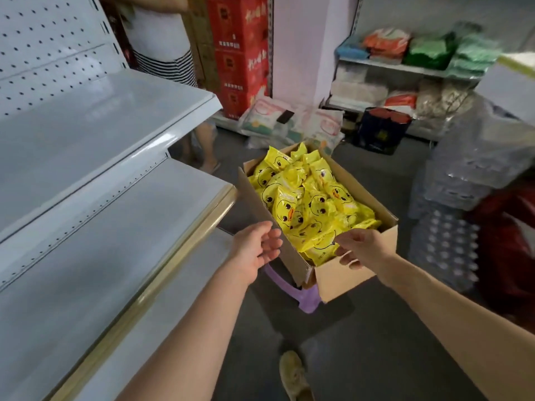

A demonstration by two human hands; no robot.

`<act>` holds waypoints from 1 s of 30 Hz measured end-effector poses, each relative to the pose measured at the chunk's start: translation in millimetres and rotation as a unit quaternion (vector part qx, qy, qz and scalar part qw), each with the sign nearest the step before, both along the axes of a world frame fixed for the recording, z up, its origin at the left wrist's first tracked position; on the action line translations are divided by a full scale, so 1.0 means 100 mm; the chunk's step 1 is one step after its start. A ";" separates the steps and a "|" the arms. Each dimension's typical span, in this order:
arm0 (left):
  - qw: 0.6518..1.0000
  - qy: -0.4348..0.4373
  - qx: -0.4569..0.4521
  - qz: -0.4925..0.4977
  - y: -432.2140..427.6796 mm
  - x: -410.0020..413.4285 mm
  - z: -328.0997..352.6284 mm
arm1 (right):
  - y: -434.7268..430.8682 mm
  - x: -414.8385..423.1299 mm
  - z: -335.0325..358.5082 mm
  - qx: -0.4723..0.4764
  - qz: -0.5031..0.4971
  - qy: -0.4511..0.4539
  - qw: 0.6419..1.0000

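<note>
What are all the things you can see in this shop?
box: one, brown, middle, on the stool
packets: many, yellow with duck faces, in the box
stool: one, purple, under the box
shelves: several, grey-white, left
cartons: one stack, red, back
sacks: a few, white, floor at the back
bags: several, orange, green and white, back right
bottle packs: a stack, clear, right
person: one, striped clothes, back left
shoe: one, tan, bottom
left hand: one, open, beside the box's left flap
right hand: one, fingers loosely curled, over the box's near corner
</note>
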State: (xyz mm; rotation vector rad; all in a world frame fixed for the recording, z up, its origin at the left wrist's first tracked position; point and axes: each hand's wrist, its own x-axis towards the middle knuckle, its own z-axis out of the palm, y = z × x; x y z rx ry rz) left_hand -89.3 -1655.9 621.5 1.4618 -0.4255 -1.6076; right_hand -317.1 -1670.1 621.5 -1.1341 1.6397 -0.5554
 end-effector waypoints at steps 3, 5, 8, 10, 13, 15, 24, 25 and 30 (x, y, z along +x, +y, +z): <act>0.999 -0.025 0.015 -0.032 -0.58 -0.22 -0.34 | -0.51 -0.22 -0.25 0.014 -0.015 0.022 1.000; 0.996 -0.057 0.029 -0.068 -0.91 -0.36 -0.59 | -0.83 -0.35 -0.41 0.021 -0.023 0.045 0.999; 0.979 -0.139 0.037 -0.143 -1.34 -0.55 -0.98 | -1.26 -0.51 -0.64 0.031 -0.025 0.080 0.996; 0.952 -0.219 0.036 -0.210 -1.55 -0.66 -1.19 | -1.49 -0.61 -0.78 0.040 -0.024 0.101 0.994; 0.905 -0.285 0.047 -0.312 -1.75 -0.80 -1.41 | -1.72 -0.73 -1.02 0.048 0.004 0.131 0.990; 0.877 -0.304 0.057 -0.367 -1.85 -0.83 -1.52 | -1.83 -0.78 -1.15 0.046 0.049 0.172 0.983; 0.789 -0.359 0.128 -0.481 -2.05 -0.94 -1.74 | -2.12 -0.75 -1.58 0.125 0.296 0.319 0.891; 0.784 -0.366 0.134 -0.483 -2.06 -0.94 -1.75 | -2.14 -0.74 -1.62 0.129 0.312 0.325 0.884; 0.759 -0.403 0.138 -0.492 -2.08 -0.90 -1.77 | -2.20 -0.73 -1.66 0.144 0.362 0.329 0.860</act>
